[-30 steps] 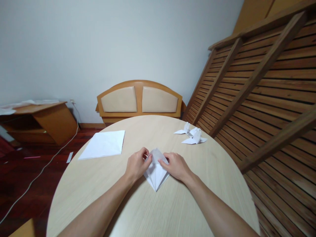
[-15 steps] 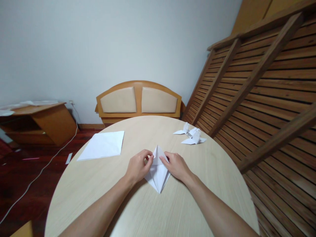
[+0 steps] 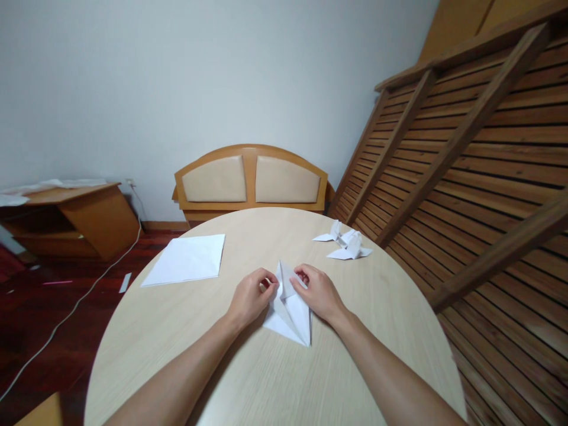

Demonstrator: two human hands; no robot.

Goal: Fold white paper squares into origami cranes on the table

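Observation:
A white sheet of paper folded into a kite-like shape (image 3: 290,316) lies on the round table (image 3: 337,378) in front of me, one point toward me and another pointing away. My left hand (image 3: 254,297) pinches its upper left edge between thumb and forefinger. On the upper right edge, my right hand (image 3: 320,293) grips the paper with thumb and bent fingers. The fingers cover parts of both side edges. The folded flaps in the middle stand slightly open.
A stack of white paper (image 3: 186,260) rests at the table's left. Folded paper cranes (image 3: 350,245) sit at the far right. Beyond the table stands a padded headboard (image 3: 251,177); a slatted wooden frame (image 3: 479,165) leans on the right. A white cable (image 3: 89,299) crosses the floor.
The folded paper's near point has swung to the right and its flaps have shifted. My right hand has moved slightly; both hands keep hold of the paper.

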